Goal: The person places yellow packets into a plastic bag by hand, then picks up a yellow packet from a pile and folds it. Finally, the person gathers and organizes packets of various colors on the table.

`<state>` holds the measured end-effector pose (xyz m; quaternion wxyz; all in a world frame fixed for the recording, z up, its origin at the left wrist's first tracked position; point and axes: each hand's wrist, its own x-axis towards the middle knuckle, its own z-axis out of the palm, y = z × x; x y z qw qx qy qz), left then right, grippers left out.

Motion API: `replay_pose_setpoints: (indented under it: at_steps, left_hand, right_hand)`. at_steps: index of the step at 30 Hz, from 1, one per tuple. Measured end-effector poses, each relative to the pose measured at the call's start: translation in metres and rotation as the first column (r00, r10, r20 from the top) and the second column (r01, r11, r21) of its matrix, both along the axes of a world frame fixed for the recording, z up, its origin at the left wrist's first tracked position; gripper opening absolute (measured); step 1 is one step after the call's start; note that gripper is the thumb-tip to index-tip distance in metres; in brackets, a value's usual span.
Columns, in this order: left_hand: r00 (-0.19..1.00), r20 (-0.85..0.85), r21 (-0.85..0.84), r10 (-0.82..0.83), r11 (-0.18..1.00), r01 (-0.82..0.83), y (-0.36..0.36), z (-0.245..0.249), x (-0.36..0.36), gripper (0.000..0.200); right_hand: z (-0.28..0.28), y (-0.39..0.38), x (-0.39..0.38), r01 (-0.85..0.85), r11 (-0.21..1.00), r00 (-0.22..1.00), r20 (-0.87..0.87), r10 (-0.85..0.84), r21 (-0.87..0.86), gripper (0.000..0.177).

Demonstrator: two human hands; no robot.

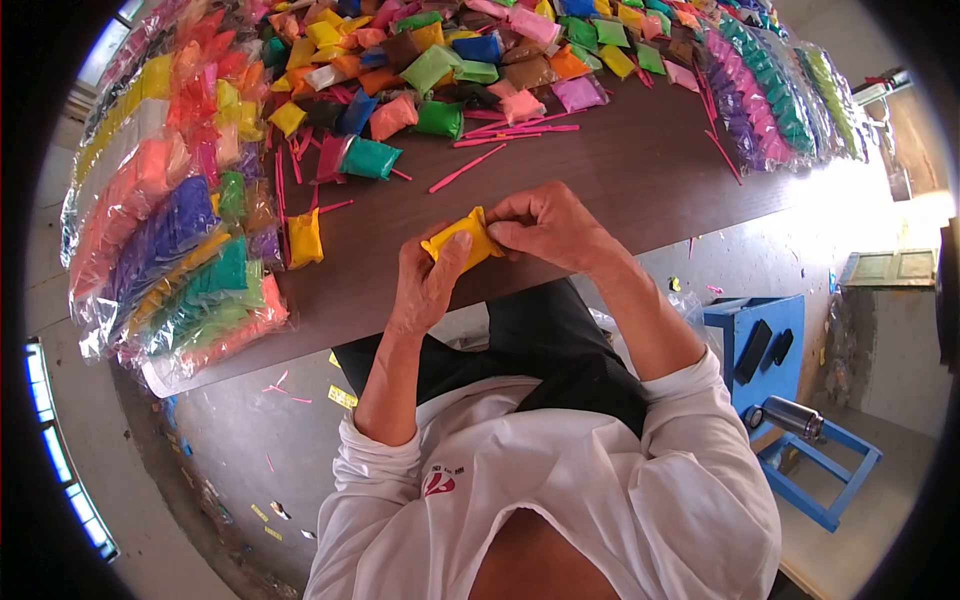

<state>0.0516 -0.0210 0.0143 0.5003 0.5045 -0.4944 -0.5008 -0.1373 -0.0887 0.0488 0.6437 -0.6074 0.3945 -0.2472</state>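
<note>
A small yellow packet of what looks like modelling clay [466, 240] is held between both hands just above the table's near edge. My left hand [428, 278] wraps round its left part, thumb lying across the front. At the packet's upper right end, my right hand [548, 226] is closed in a pinch on the wrapper. The right fingertips are partly hidden behind the packet. Another yellow packet [305, 238] lies on the table to the left, and a teal packet [371, 158] lies farther back.
On the dark table [620, 175], a heap of coloured packets [430, 65] covers the back. Bagged packets [170, 230] stack up at left, more strips [765, 95] at right. Thin pink plastic sticks [467, 168] lie scattered. A blue stool [775, 345] and a metal flask [793, 417] are at lower right.
</note>
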Motion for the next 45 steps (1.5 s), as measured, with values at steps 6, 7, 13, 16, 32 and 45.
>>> replay_pose_setpoints:
  at_steps: [6,7,13,16,32,45]
  left_hand:
    - [1.000,-0.020,-0.012,0.018,1.000,-0.018,0.001,0.003,-0.005,0.042]
    - [1.000,-0.018,-0.016,0.016,1.000,-0.017,0.001,0.001,-0.005,0.041]
    - [1.000,0.019,-0.050,0.001,0.999,0.000,0.001,0.000,-0.005,0.038]
    - [0.999,0.045,-0.048,0.000,0.999,0.003,0.002,0.002,-0.005,0.038]
    - [1.000,-0.026,-0.056,-0.014,0.998,0.012,0.000,-0.001,-0.001,0.036]
    - [0.999,-0.038,0.016,0.032,0.999,-0.031,0.002,-0.001,-0.003,0.043]
  right_hand:
    - [0.000,-0.001,0.000,-0.004,0.991,0.993,-0.115,-0.011,-0.132,0.021]
    - [0.000,-0.001,0.000,-0.009,0.984,0.990,-0.142,-0.016,-0.177,0.022]
    - [0.003,-0.004,0.002,-0.087,0.963,0.971,-0.238,0.025,-0.256,0.022]
    - [0.002,-0.005,0.004,-0.094,0.964,0.975,-0.218,0.039,-0.247,0.020]
    - [-0.009,-0.002,0.004,0.011,0.999,0.999,0.043,-0.009,-0.035,0.015]
    - [-0.005,0.019,0.005,0.146,0.963,0.989,0.038,-0.141,-0.228,0.016]
